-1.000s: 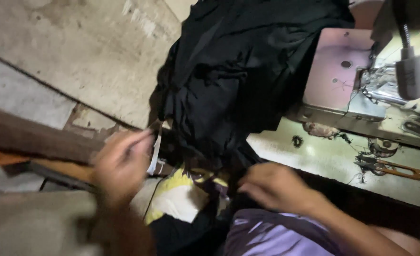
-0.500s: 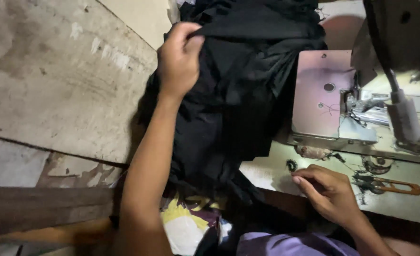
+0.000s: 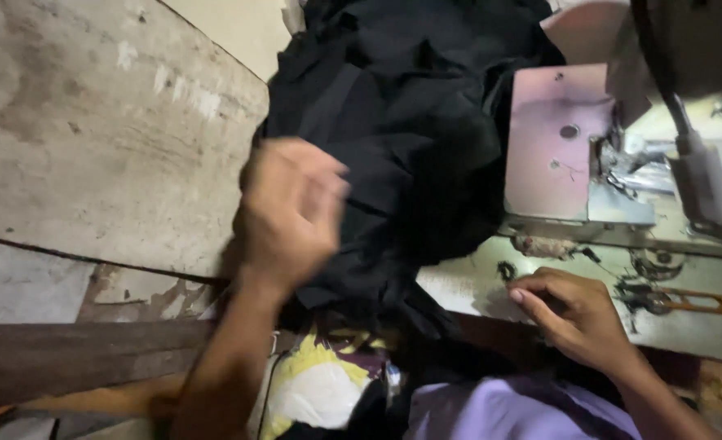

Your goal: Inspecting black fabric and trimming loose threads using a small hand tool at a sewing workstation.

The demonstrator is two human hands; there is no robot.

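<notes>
The big heap of black cloth (image 3: 410,138) lies bunched in soft folds over the left end of my pale sewing-machine table (image 3: 703,326), spilling off its near edge down toward my lap. Its upper part reaches the far edge of what I can see, and its right side laps against the pinkish metal plate (image 3: 550,147) of the sewing machine (image 3: 662,171).

My left hand (image 3: 287,213) is raised in front of the left side of the heap, blurred, with the fingers curled loosely; I cannot tell whether it pinches any cloth or only brushes against it. My right hand (image 3: 577,318) rests at the near edge of the table, just right of the hanging cloth, fingers bent and drawn together with the tips down on the tabletop; whether something small sits under them is hidden from me.

Near my right hand, further along the table, lie a small dark ring-shaped part (image 3: 506,270) and a pair of thread snips with orange handles (image 3: 679,301). The machine's grey arm and needle housing (image 3: 699,175) stand over the plate at the right.

Below the cloth, in my lap, I see lilac fabric (image 3: 507,407) and a yellow-and-white patterned piece (image 3: 316,383). A dark wooden beam (image 3: 75,354) runs along the left, with a worn concrete surface (image 3: 92,122) beyond it.
</notes>
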